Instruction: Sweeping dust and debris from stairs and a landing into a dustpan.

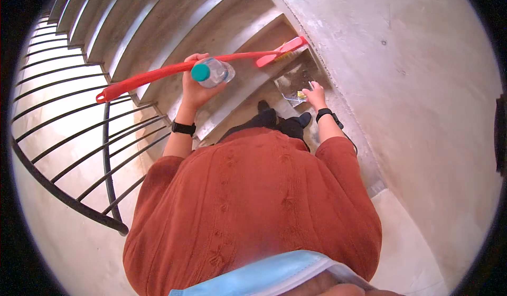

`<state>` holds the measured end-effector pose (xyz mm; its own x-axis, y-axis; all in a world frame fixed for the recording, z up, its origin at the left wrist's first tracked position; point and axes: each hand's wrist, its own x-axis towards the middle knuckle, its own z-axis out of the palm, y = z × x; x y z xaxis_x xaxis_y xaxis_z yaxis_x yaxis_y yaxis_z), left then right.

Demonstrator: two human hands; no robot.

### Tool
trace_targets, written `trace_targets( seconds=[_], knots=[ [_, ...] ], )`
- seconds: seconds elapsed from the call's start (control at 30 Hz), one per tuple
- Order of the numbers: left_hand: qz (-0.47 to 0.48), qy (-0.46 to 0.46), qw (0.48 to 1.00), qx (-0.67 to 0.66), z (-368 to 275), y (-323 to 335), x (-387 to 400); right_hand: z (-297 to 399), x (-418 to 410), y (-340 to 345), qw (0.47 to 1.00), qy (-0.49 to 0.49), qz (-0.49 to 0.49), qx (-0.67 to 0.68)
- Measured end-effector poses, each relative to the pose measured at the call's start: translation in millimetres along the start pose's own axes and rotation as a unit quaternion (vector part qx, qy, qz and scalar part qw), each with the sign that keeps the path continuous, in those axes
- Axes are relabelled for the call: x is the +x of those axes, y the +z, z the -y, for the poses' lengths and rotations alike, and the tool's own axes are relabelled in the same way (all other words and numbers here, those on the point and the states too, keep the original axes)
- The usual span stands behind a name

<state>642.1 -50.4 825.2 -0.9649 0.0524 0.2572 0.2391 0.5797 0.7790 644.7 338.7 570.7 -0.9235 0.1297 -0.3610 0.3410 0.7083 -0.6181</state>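
My left hand [195,92] is closed around a clear plastic bottle [218,73] with a green cap and a red broom handle [158,72]. The handle runs across the stairs to a red broom head [281,52], which lies by the wall at the right end of a step. My right hand [315,94] holds a thin, pale item at its fingertips, too small to name. Below and beside those fingers, a clear, flat-looking piece [286,97] with a pale edge and a small yellow item [301,95] show near the step; how they are held cannot be told.
Curved concrete stairs [166,30] spread ahead and to the left. A black metal railing [59,187] borders them on the left. A plastered wall [416,78] rises on the right. My dark shoes [304,119] stand on a step below me.
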Motion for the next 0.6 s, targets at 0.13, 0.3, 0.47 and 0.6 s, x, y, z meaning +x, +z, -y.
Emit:
trace_targets(
  seconds=[0.13,0.3,0.47,0.6],
  knots=[
    [-0.035,-0.041,0.997,-0.05,1,6,-7,-16,19,-2,0.996,-0.002,0.074,0.04],
    [-0.076,-0.048,0.994,-0.06,0,6,-17,28,9,-36,0.928,0.205,0.214,0.224],
    [-0.076,-0.051,0.996,-0.019,-8,8,-23,48,-14,-41,0.927,0.223,0.223,0.205],
    [-0.066,-0.051,0.996,-0.029,-12,17,-14,-50,28,6,0.993,0.094,0.067,0.037]
  ],
)
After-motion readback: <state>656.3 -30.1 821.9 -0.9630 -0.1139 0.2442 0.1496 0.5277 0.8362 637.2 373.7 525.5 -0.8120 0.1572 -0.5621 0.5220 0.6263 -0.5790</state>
